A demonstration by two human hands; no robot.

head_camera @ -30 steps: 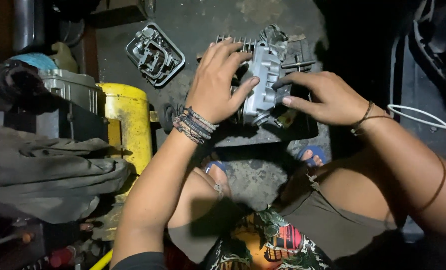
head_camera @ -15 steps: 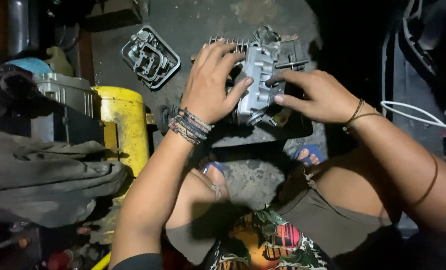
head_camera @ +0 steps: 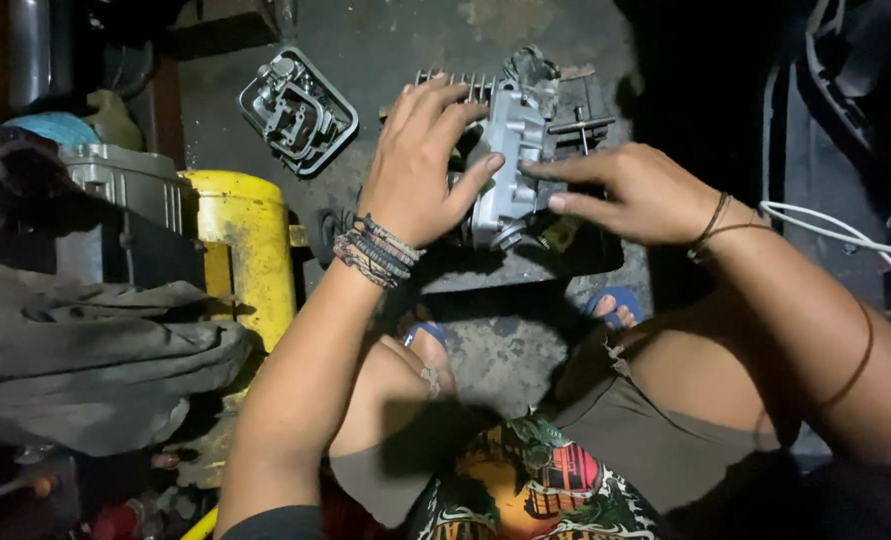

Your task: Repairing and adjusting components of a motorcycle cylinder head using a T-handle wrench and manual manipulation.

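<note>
Head view, looking straight down: both hands are on a grey metal engine part (head_camera: 511,165), a finned casting that sits on a dark flat block (head_camera: 526,265) on the concrete floor (head_camera: 396,40), just ahead of the person's knees. The left hand (head_camera: 421,165) lies over the part's left side, fingers spread along the fins and the thumb hooked against its face — a loose, open-fingered grasp rather than a fist. The right hand (head_camera: 631,190) comes in from the other side, forefinger and thumb stretched out and pressing on the casting's right edge, the other fingers curled back. Beaded bands (head_camera: 376,250) wrap the left wrist. To the upper left, well apart, lies a separate metal cover (head_camera: 298,108). A yellow tank (head_camera: 246,245) stands at the left, beside a crumpled grey cloth (head_camera: 86,350). A white cable (head_camera: 866,250) loops along the right.
</note>
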